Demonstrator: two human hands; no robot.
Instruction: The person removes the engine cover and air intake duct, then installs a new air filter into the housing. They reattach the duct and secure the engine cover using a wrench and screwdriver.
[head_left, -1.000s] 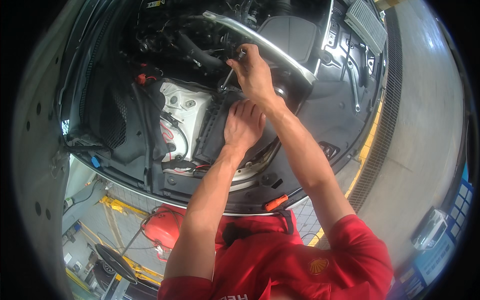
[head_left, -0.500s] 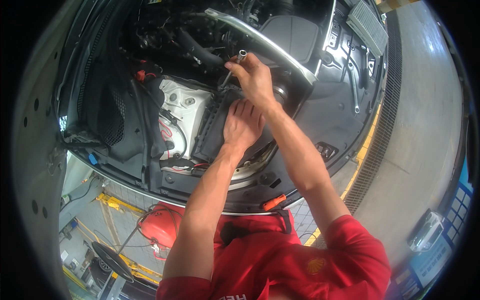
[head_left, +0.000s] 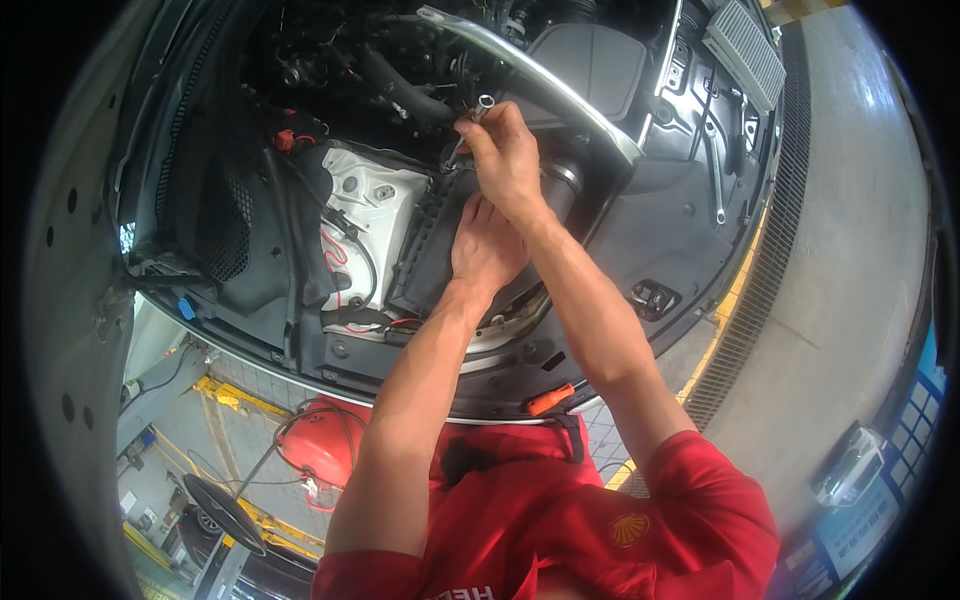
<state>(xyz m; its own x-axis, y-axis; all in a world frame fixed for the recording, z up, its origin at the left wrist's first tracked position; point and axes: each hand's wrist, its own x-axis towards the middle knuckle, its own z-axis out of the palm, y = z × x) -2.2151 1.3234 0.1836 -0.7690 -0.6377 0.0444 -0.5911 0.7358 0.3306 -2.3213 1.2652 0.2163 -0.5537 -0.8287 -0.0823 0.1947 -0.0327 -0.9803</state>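
Observation:
My right hand pinches a slim metal wrench between thumb and fingers. Its ring end sticks up above the fingertips, and the shaft slants down to the edge of a black ribbed housing in the engine bay. My left hand lies on top of that housing, just below the right hand, which hides part of its fingers. To the left of the housing is a white metal body panel with a red wire and a black cable on it.
A silver brace bar crosses the bay beyond my hands. At right lie another wrench and a pleated filter. An orange-handled screwdriver rests on the front edge, near my red shirt. A red tank stands at lower left.
The wrench's upper end has tilted slightly, with a small turn of my right hand. My left hand stays on the housing. The whole view has shifted a little.

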